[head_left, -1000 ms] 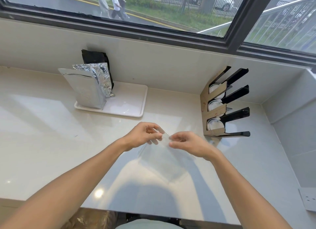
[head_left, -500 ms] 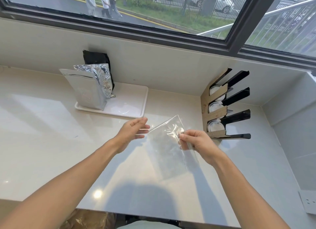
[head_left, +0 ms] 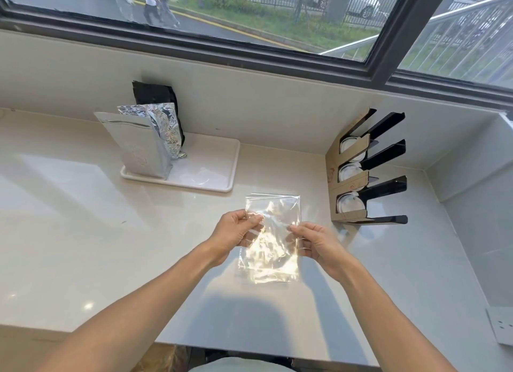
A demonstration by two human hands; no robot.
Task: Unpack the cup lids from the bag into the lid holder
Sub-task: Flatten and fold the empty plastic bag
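A clear plastic bag [head_left: 273, 241] is stretched flat above the counter between both hands; it looks flat, with no lids visible in it. My left hand [head_left: 236, 231] pinches its left edge and my right hand [head_left: 316, 242] pinches its right edge. The lid holder [head_left: 349, 188], brown card with black dividers, stands to the right against the wall. White lids [head_left: 348, 203] sit in its three slots.
A white tray [head_left: 222, 163] at the back carries a silver pouch [head_left: 138, 149], a crumpled foil bag [head_left: 166, 127] and a black bag [head_left: 154, 93]. A wall rises at the right with a socket plate [head_left: 501, 330]. The window sill runs behind.
The bag has been turned and spread flat. My left hand, open beside it half a second ago, now grips its left edge; my right hand still holds the right edge.
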